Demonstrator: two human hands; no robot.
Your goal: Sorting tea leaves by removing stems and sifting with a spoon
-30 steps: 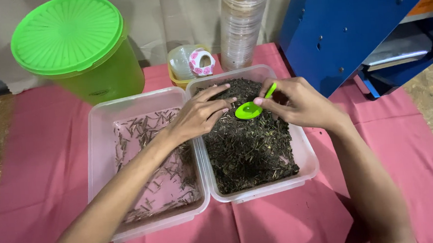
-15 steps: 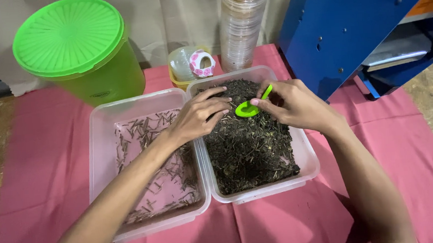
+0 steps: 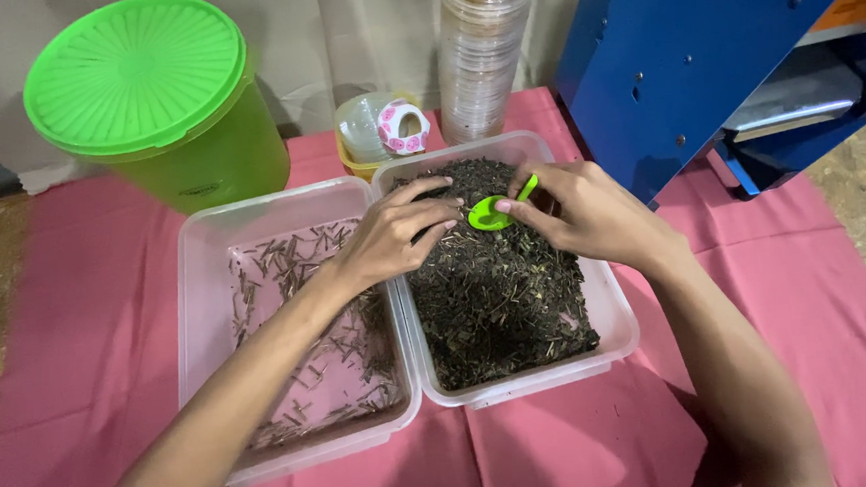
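Note:
My right hand point(image 3: 581, 209) pinches a small green spoon point(image 3: 492, 212) over the far part of a clear plastic box point(image 3: 612, 308) filled with dark dried leaves point(image 3: 496, 295). My left hand point(image 3: 397, 234) rests with its fingers spread on the dark leaves, its fingertips close to the spoon's bowl. Its forearm crosses a second clear box point(image 3: 195, 278) on the left, which holds a thin scatter of pale dry stems point(image 3: 299, 267).
A large green lidded bucket point(image 3: 159, 100) stands at the back left. Behind the boxes are a small yellow tub with a pink-patterned tape roll point(image 3: 401, 127) and a tall stack of clear cups point(image 3: 482, 55). A blue metal frame point(image 3: 682, 48) stands at right. A pink cloth point(image 3: 87, 325) covers the surface.
Both hands and the green spoon have stayed over the far end of the dark leaves, the spoon shifting slightly left and lower. The boxes have not moved.

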